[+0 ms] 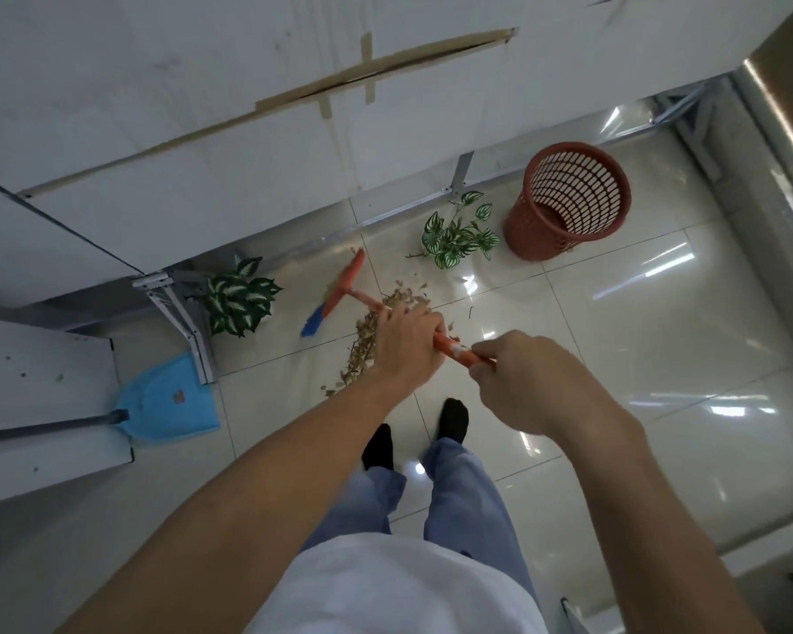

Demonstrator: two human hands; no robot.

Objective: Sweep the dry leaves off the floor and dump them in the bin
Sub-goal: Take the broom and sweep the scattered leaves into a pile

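Over leaves (367,340), both hands apparently gripping broom (335,290)

A glossy tiled floor (637,340) is seen from above. Dry leaves (367,345) are scattered at its centre, with a broom head (335,295) set just beyond. A red mesh bin (568,201) stands far right, two leafy plants (458,233) (239,297) along the far edge, a blue dustpan (166,398) left.

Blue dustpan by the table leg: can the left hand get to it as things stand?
Probably not yet. The left hand is clamped on the broom handle with the right hand. The floor toward the blue dustpan looks clear, but it lies well off to the left.
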